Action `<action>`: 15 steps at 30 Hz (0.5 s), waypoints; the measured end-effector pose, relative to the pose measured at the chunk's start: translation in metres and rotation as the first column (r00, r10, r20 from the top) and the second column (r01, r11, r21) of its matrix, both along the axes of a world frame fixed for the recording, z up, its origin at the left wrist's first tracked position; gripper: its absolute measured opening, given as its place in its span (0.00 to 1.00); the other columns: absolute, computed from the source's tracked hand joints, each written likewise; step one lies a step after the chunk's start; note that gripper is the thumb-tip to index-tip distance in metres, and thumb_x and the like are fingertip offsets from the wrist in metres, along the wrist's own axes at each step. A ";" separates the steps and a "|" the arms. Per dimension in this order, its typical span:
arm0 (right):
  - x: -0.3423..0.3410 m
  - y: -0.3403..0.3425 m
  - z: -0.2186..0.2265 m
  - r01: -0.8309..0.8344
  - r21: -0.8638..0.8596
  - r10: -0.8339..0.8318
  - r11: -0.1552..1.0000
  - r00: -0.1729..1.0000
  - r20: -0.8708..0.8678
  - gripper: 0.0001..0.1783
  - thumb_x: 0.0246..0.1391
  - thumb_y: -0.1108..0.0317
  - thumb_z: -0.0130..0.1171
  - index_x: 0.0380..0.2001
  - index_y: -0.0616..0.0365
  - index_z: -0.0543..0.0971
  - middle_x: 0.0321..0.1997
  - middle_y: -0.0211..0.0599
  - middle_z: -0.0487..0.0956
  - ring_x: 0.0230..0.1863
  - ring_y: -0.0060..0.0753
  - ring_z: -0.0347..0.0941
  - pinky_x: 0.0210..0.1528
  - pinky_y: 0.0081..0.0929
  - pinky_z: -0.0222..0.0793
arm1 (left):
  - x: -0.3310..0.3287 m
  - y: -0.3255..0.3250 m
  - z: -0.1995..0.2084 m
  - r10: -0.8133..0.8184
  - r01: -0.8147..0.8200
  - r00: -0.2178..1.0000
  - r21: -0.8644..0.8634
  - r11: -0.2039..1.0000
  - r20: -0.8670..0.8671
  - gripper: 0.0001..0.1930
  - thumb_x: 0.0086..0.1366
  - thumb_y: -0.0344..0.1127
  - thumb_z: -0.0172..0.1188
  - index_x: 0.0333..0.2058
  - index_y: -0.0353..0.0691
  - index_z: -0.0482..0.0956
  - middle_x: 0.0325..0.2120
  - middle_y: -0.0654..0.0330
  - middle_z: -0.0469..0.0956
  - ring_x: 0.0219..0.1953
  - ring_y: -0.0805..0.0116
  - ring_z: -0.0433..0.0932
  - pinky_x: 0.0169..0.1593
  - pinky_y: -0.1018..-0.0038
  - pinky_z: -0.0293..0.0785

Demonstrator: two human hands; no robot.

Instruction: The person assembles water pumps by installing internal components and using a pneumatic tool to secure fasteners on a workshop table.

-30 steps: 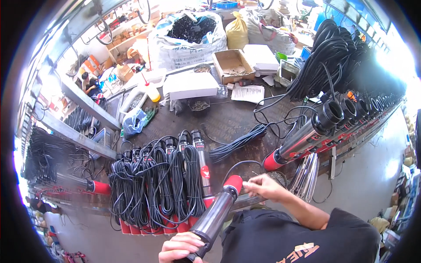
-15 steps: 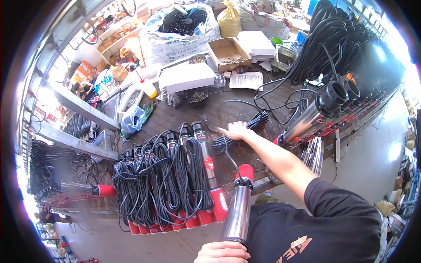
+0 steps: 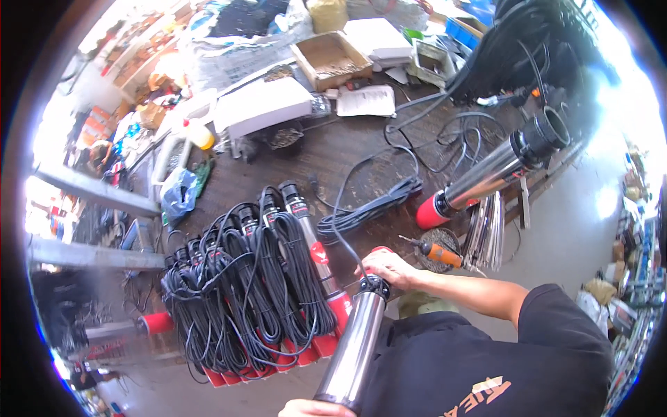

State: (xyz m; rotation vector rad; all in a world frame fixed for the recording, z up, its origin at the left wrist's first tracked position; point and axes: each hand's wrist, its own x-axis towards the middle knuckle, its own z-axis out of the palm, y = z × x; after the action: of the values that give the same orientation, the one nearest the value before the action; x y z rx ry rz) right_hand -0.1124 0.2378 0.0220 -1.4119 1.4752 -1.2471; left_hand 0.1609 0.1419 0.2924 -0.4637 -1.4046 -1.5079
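A steel submersible pump (image 3: pixel 353 340) with a red end leans in front of me, its lower part close to my shirt. At its near black rim my left hand (image 3: pixel 316 409) is closed around the tube, partly cut off by the picture's lower edge. Fingers of my right hand (image 3: pixel 389 267) wrap round the red end, beside the black collar. From that collar a cable runs up to a tied black cable coil (image 3: pixel 379 207) lying on the bench. To the left, several similar pumps (image 3: pixel 306 215) lie in a row under bundled black cables (image 3: pixel 243 299).
An orange power screwdriver (image 3: pixel 443 254) lies over a round dish at the bench edge. Another steel pump (image 3: pixel 479 177) stands tilted at the right, near hanging black cables (image 3: pixel 521 55). A white box (image 3: pixel 264 108), an open carton (image 3: pixel 332 62) and a paper sheet (image 3: pixel 366 101) sit farther back.
My right hand has come back from the cable coil to the pump's red end and closed on it. The pump and my left hand have shifted slightly down and left in view.
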 end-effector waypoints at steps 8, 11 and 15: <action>0.011 0.016 -0.069 0.610 0.010 -0.608 0.792 0.790 -0.084 0.18 0.67 0.60 0.43 0.39 0.55 0.82 0.43 0.44 0.82 0.49 0.46 0.76 0.55 0.42 0.69 | 0.042 -0.030 -0.026 0.032 -0.035 0.993 0.025 0.999 0.116 0.12 0.51 0.33 0.69 0.29 0.39 0.73 0.21 0.60 0.78 0.22 0.61 0.81 0.31 0.64 0.81; 0.079 0.024 -0.067 0.594 0.786 -0.964 0.174 -0.060 0.259 0.23 0.65 0.56 0.54 0.55 0.61 0.71 0.52 0.47 0.78 0.52 0.42 0.76 0.60 0.40 0.71 | 0.048 0.005 -0.026 0.252 -0.270 0.953 0.095 0.958 0.168 0.14 0.50 0.33 0.67 0.31 0.42 0.69 0.22 0.62 0.72 0.22 0.64 0.76 0.31 0.65 0.74; 0.055 0.016 -0.018 -0.045 0.688 -0.572 0.725 -0.597 0.563 0.32 0.59 0.41 0.61 0.50 0.60 0.72 0.47 0.50 0.78 0.49 0.50 0.77 0.57 0.53 0.73 | 0.017 0.068 -0.004 0.264 -0.260 0.944 -0.043 0.965 0.196 0.15 0.50 0.34 0.69 0.32 0.42 0.70 0.27 0.59 0.75 0.27 0.61 0.78 0.33 0.64 0.73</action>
State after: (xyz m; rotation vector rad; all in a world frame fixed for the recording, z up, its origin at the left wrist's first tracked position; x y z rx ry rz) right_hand -0.0579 0.2536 0.0038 1.0125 0.4600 -1.5650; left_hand 0.1774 0.2097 0.2882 -0.1280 -1.5685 -1.3536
